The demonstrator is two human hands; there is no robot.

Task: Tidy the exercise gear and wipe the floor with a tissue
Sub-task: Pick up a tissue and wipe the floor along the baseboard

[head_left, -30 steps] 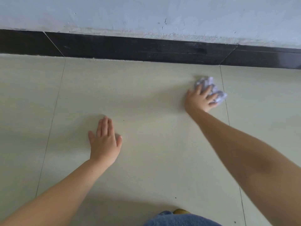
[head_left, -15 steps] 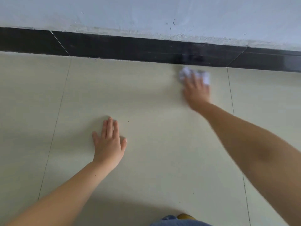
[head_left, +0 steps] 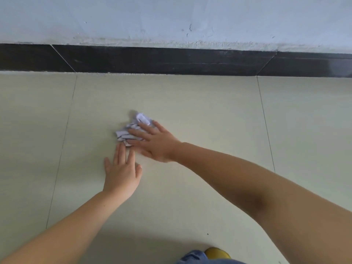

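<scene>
A crumpled white tissue (head_left: pixel 133 128) lies on the pale tiled floor (head_left: pixel 200 111), near the middle of the view. My right hand (head_left: pixel 155 142) presses flat on it, fingers spread and pointing left, covering its right part. My left hand (head_left: pixel 122 173) rests palm-down on the floor just below the tissue, fingertips almost touching it, holding nothing. No exercise gear is visible.
A black skirting board (head_left: pixel 171 60) runs along the base of a light wall (head_left: pixel 171 18) at the far side. Grout lines cross the floor at left and right. Blue denim and a yellow object (head_left: pixel 217 252) show at the bottom edge.
My right hand has swept the tissue from near the skirting board at the right down and leftward, up to my left hand. The left hand stays planted.
</scene>
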